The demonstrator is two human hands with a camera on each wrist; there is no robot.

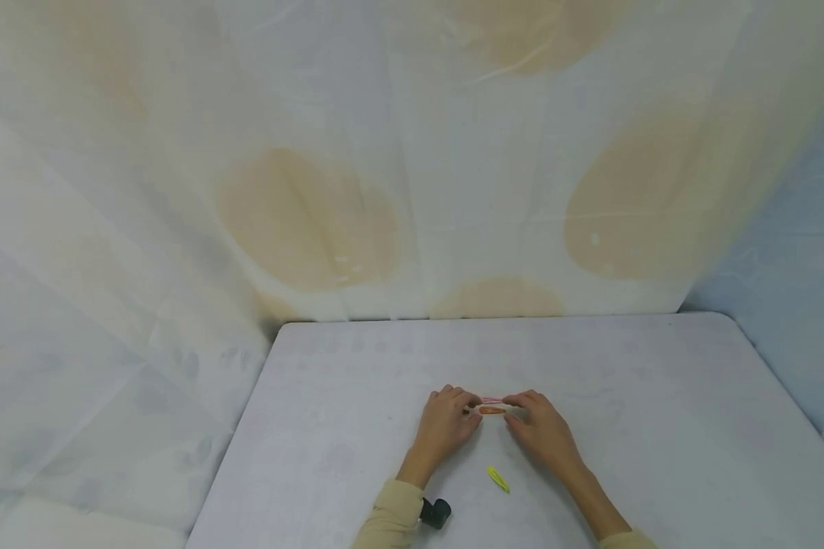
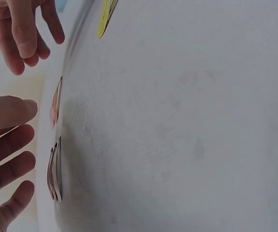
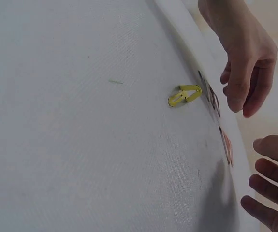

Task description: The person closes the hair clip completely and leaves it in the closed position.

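While seen from the head, both hands, left (image 1: 446,423) and right (image 1: 542,431), close beside an orange clip (image 1: 492,410) on the table (image 1: 659,427). From wrists, fingers loose, touching nothing. Pink clip (image 1: 492,400) hard to make out.

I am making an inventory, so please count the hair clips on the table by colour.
yellow hair clip: 1
orange hair clip: 1
pink hair clip: 1, though it may be a small stack; I cannot tell
Total: 3 clearly seen
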